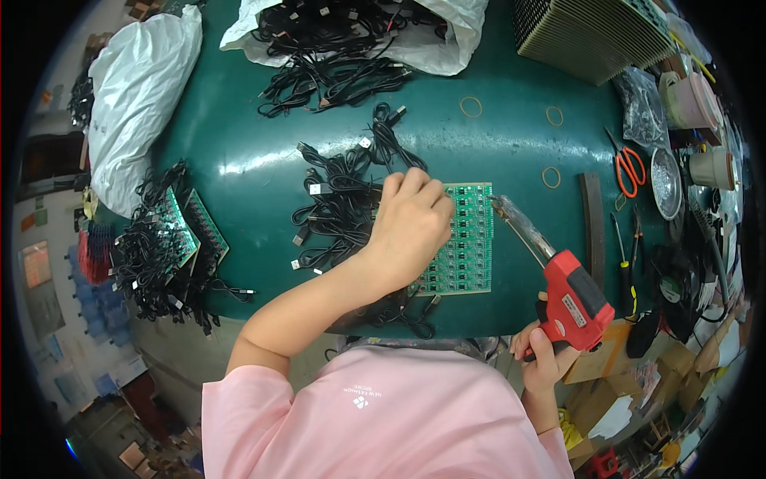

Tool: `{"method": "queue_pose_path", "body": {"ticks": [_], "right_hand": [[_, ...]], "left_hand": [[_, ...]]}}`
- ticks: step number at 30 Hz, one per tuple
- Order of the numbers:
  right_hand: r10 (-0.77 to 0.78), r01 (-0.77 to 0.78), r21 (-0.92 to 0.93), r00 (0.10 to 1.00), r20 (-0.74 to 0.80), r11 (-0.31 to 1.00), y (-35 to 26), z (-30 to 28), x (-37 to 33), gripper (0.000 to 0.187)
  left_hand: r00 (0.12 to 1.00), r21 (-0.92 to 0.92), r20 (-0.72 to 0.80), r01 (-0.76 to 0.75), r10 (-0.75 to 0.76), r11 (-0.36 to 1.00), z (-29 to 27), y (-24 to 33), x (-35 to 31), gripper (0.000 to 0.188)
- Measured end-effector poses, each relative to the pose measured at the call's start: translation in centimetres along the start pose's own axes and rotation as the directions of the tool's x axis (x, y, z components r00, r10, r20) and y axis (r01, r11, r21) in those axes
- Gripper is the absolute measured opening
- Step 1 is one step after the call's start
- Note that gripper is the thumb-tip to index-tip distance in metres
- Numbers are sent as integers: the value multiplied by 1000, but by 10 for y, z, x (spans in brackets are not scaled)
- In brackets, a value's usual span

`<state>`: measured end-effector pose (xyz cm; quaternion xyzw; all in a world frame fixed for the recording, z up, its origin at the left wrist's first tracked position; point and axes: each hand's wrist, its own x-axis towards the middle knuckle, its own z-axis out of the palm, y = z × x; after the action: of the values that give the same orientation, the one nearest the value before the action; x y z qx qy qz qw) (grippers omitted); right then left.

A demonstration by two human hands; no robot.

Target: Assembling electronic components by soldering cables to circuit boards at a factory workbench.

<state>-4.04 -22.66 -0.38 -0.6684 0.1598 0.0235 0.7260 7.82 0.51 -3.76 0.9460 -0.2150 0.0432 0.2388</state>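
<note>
A green circuit board panel [472,239] with rows of small parts lies on the table in front of me. My left hand [411,227] is over its left edge, fingers bent and closed; the hand hides the fingertips and whatever they pinch. Beside and under that hand is a heap of black USB cables [335,188]. In my right hand [546,351] I grip the handle of a red and black soldering gun [573,299]. Its metal tip points up and left, close to the panel's upper right corner.
Finished-looking boards with cables [187,231] are piled at left, near a white bag [144,104]. Another white bag [459,40] spills cables at the back. Stacked panels [590,36] stand back right. Orange-handled scissors [630,172], a screwdriver [622,263] and a dark bar [590,227] lie at right.
</note>
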Motion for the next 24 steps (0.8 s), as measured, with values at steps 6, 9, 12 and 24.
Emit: {"method": "queue_pose_path", "body": {"ticks": [6, 9, 12, 24], "right_hand": [[-28, 29, 21, 999, -33, 999, 2, 1, 2, 52], [-45, 46, 27, 998, -46, 999, 2, 0, 1, 51], [-39, 41, 49, 998, -44, 998, 4, -1, 0, 51], [-76, 84, 60, 990, -122, 995, -6, 9, 18, 53]], "left_hand": [[937, -429, 347, 196, -40, 882, -42, -33, 43, 12], [974, 564, -222, 168, -48, 809, -53, -77, 75, 18], [989, 701, -89, 147, -119, 698, -58, -98, 80, 20], [929, -93, 270, -237, 253, 967, -67, -14, 4, 26]]}}
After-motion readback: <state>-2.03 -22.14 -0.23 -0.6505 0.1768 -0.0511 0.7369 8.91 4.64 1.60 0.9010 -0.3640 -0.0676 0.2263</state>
